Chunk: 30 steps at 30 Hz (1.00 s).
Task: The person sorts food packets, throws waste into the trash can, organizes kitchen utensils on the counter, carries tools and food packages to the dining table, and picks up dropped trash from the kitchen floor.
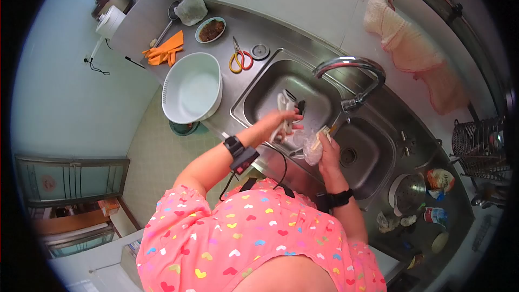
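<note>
Clutches a clear plastic bag (312, 155) and pale sticks (320, 137) in the right hand (330, 154), over the sink (294, 71); spreads the left hand (285, 118) across a whitish item (281, 101) alongside, can't tell how firmly! Stands at a steel counter (231, 94), with scissors (238, 53), white tub (192, 89) and orange gloves (165, 52) off left, curved faucet (348, 60) ahead, cloth (413, 48) hanging over to the right, against the wall (313, 13)

- Left forearm (208, 165) reaches forward and inward.
- Left hand (287, 123) has its fingers extended rightward.
- Right forearm (335, 181) points forward; right hand (329, 154) is curled closed.
</note>
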Each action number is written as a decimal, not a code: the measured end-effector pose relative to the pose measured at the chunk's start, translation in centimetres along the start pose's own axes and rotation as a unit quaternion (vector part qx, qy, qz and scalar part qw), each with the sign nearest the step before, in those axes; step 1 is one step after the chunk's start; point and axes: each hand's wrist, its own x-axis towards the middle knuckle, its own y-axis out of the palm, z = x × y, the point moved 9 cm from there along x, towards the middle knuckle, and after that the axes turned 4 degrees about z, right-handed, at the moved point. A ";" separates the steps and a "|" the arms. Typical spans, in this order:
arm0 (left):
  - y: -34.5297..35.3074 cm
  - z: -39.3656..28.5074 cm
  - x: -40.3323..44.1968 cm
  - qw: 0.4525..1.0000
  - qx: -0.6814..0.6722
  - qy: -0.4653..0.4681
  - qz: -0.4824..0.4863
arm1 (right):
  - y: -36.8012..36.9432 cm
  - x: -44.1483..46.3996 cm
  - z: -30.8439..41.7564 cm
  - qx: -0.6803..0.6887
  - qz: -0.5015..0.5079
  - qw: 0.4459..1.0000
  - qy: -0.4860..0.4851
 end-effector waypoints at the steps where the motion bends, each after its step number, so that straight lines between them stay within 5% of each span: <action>1: -2.1 -1.5 1.1 0.999 -0.008 0.013 -0.034 | 0.0 0.0 0.1 0.001 -0.001 1.000 -0.003; 5: -13.9 -8.1 7.0 0.991 0.027 0.005 -0.132 | -1.2 -0.2 0.0 0.010 -0.041 0.999 -0.015; 7: -20.3 -12.9 9.3 0.958 0.122 0.033 -0.257 | -1.3 -0.1 -0.7 -0.002 -0.049 0.999 -0.013; 9: -27.8 -15.9 14.4 0.953 0.156 0.045 -0.257 | -0.9 -0.5 -1.1 -0.004 -0.081 0.996 -0.024; 11: -31.8 -21.1 15.9 0.815 0.449 0.068 -0.359 | -0.6 -1.0 -2.4 0.007 -0.122 0.992 -0.010; 13: -33.7 -22.9 16.6 0.792 0.466 0.064 -0.389 | 0.4 -1.2 -3.1 0.012 -0.149 0.989 -0.009; 15: -34.5 -23.4 18.2 0.776 0.513 0.045 -0.364 | 2.1 -1.2 -3.1 0.003 -0.144 0.989 -0.029; 21: -37.8 -21.2 22.7 0.838 0.456 0.058 -0.295 | 4.2 -0.7 -1.5 -0.036 -0.159 0.986 -0.033; 24: -41.9 -22.0 25.5 0.694 0.663 0.096 -0.265 | 4.3 -0.2 -0.2 -0.034 -0.174 0.982 -0.062; 26: -39.1 -22.7 23.0 0.662 0.657 0.085 -0.351 | 3.3 -0.5 0.8 -0.032 -0.198 0.975 -0.100; 27: -35.6 -24.1 18.5 0.694 0.585 0.062 -0.415 | 3.0 -0.5 1.4 -0.051 -0.191 0.972 -0.128; 29: -29.4 -25.4 14.7 0.686 0.580 0.204 -0.389 | 3.3 -0.9 2.6 -0.026 -0.177 0.972 -0.151; 30: -27.0 -24.9 12.7 0.687 0.581 0.204 -0.385 | 3.5 -1.4 3.1 -0.026 -0.182 0.971 -0.152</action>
